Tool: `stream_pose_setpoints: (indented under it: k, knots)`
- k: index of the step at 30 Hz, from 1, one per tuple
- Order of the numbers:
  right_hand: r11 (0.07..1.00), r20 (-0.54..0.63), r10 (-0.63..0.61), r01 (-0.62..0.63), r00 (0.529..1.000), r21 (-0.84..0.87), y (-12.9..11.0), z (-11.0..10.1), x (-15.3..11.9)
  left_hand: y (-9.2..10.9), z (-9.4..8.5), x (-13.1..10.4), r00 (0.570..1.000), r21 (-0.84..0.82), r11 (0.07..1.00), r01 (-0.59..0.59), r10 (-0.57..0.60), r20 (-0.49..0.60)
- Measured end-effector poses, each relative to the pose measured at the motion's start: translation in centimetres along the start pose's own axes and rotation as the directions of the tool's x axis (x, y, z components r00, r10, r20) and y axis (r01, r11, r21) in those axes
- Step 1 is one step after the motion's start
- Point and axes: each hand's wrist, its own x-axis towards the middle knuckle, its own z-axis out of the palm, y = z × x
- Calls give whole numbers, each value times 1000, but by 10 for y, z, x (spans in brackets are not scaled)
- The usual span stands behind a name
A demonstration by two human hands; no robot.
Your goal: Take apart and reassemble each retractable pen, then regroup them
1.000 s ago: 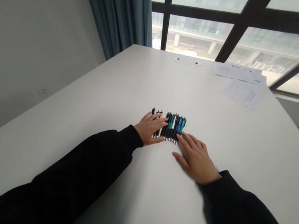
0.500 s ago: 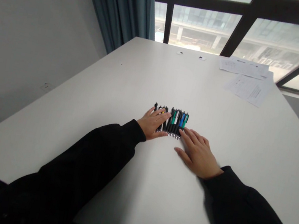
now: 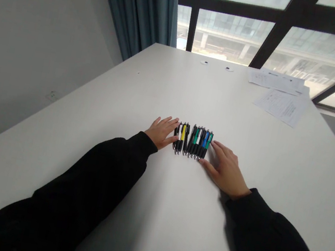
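Note:
Several pens lie side by side in a row on the white table, clips and tips pointing away from and toward me. A yellow pen (image 3: 183, 132) is in the left part; a blue pen (image 3: 205, 139) and a green pen (image 3: 209, 140) are at the right end. A narrow gap parts the row left of its middle. My left hand (image 3: 163, 132) is open at the row's left end, fingertips at the outermost black pen. At the right end, my right hand (image 3: 226, 168) is open, thumb and fingertips beside the pens' lower and upper parts.
The white table (image 3: 109, 102) reaches to the window. Printed papers (image 3: 283, 106) lie at its back right. Two small oval items (image 3: 229, 69) sit near the back edge. A blue curtain (image 3: 139, 8) hangs at the back left.
My left hand has moved left off the pens it covered, so the yellow and white pens there now show. My right hand's fingers have shifted slightly at the right end.

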Motion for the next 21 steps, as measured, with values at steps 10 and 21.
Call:
stream_pose_setpoints:
  k: [10,21]
  knots:
    - [999,33,-6,8,999,-51,-7,-2,3,11,2,2,998,5,999,54,-54,-25]
    - [996,60,26,-21,998,-82,-9,-4,3,29,5,12,987,-83,987,141,-147,-69]
